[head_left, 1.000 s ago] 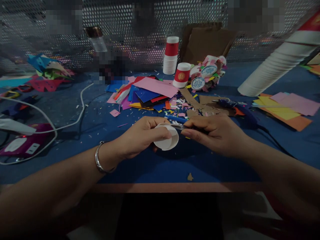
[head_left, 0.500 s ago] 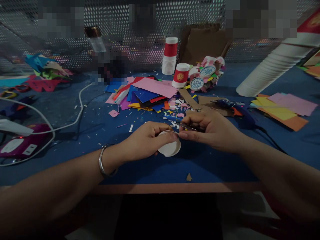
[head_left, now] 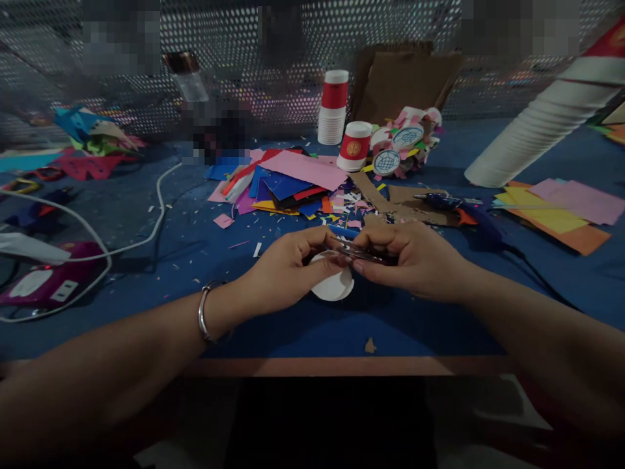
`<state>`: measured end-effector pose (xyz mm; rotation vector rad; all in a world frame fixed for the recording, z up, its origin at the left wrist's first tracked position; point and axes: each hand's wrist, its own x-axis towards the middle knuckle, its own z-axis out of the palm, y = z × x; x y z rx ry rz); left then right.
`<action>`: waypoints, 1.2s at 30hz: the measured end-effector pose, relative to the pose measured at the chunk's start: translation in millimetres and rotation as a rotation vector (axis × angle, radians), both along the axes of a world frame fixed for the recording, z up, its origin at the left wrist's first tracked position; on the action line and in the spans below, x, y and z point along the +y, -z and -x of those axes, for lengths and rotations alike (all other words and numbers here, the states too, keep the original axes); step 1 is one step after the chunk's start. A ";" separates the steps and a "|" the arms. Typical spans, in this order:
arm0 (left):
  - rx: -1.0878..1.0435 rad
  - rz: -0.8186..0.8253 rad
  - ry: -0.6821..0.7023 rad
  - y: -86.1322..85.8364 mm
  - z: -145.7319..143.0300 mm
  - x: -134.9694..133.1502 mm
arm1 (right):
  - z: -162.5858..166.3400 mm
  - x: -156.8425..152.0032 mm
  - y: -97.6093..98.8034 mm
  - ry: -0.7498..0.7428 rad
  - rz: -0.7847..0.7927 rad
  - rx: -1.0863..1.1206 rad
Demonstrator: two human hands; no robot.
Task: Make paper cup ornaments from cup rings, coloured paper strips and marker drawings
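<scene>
My left hand (head_left: pixel 288 264) is closed, thumb and fingers pinching a round white paper cup bottom (head_left: pixel 334 286). In my right hand (head_left: pixel 415 260) is a pair of small metal scissors (head_left: pixel 364 253), partly covered by the fingers. The blades point left and reach the upper edge of the cup bottom beside my left fingertips; whether they touch it I cannot tell. Both hands are close together above the front of the blue table (head_left: pixel 293 332). Just beyond them lies a blue stick-like thing (head_left: pixel 344 232), partly hidden.
Coloured paper sheets (head_left: pixel 297 170) and scraps lie behind my hands. A blue glue gun (head_left: pixel 469 215) rests on cardboard at right, near a leaning stack of paper cups (head_left: pixel 541 124). A red-and-white cup (head_left: pixel 355 146) stands behind. A purple power strip (head_left: pixel 53 280) with white cable is left.
The scissors have come further left, over the cup bottom's upper edge, and more of their blades shows. The cup bottom has tilted slightly. My left fingers are closer to my right hand.
</scene>
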<state>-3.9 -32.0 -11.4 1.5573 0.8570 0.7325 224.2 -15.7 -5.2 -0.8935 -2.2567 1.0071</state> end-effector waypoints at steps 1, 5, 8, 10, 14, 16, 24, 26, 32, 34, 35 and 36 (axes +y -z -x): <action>-0.037 0.008 -0.010 0.5 -0.5 0.2 | 0.0 0.1 0.0 -0.001 -0.010 0.007; -0.150 0.055 -0.066 0.6 -3.3 -0.1 | -0.2 1.1 -0.5 0.022 -0.107 0.044; -0.182 0.023 -0.112 -0.2 -5.2 -2.1 | 0.0 2.0 -0.2 0.059 -0.125 0.050; -0.180 0.025 -0.153 -0.9 -6.0 -3.6 | 0.7 2.5 0.5 0.073 -0.111 0.062; -0.203 0.086 -0.176 -1.0 -6.7 -3.6 | 4.1 1.9 2.7 0.102 -0.115 0.076; -0.203 0.120 -0.155 -0.7 -6.4 -2.0 | 6.4 0.2 3.1 0.108 -0.150 0.055; -0.205 0.088 -0.248 -15.1 6.2 -1.4 | -0.4 8.3 6.7 0.248 -0.153 0.010; -0.227 0.085 -0.358 -20.4 10.9 -0.7 | -5.7 16.5 10.6 0.356 -0.117 0.060; -0.119 0.140 -0.400 -16.0 13.7 7.2 | -9.1 23.3 11.3 0.493 -0.060 0.058; -0.091 0.141 -0.362 -12.7 13.7 8.9 | -9.6 21.3 8.6 0.508 -0.116 0.038; -0.084 0.140 -0.351 -11.8 13.8 9.2 | -10.4 20.6 7.6 0.518 -0.142 0.044; -0.082 0.139 -0.345 -11.4 13.9 9.2 | -11.6 20.5 7.1 0.534 -0.160 0.054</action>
